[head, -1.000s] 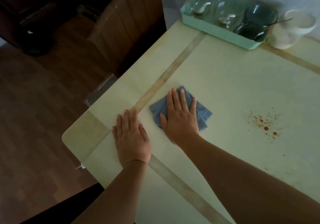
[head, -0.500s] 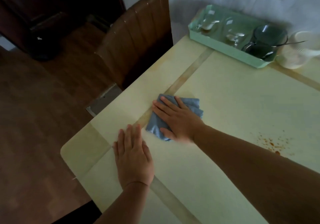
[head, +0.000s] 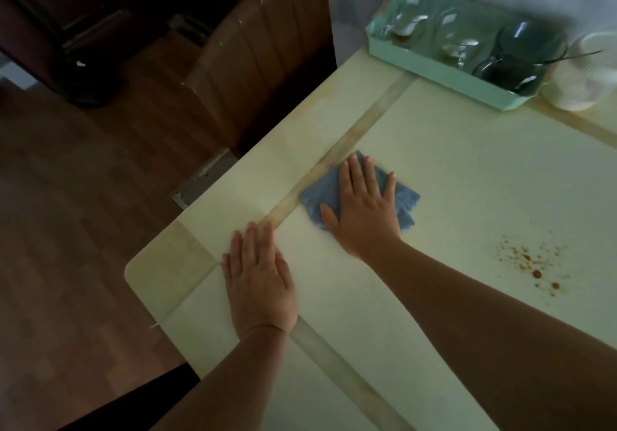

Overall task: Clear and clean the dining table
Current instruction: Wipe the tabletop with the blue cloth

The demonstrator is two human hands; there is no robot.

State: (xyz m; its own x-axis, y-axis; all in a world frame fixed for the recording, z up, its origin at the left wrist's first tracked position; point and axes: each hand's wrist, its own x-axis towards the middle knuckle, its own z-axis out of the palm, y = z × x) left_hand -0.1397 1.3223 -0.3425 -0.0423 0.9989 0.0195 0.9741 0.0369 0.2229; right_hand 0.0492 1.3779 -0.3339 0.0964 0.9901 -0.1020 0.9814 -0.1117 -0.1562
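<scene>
Head view is showing the right hand (head: 362,210) pressing flat-fingered on the blue cloth (head: 405,197) mid-surface while the left hand (head: 260,280) is resting flat nearby, risking smearing the orange crumbs (head: 534,263) lying to the right across the surface (head: 467,163).

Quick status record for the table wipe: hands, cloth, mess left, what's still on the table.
left hand: flat on the table, fingers straight, holding nothing
right hand: flat on the cloth, pressing it down
cloth: blue, folded, beside the tan stripe
stains: orange-brown specks right of the cloth, not yet wiped
tray: green, at the far edge, holding glassware
container: white, right of the tray, contents unclear
chair: brown, at the table's left side
</scene>
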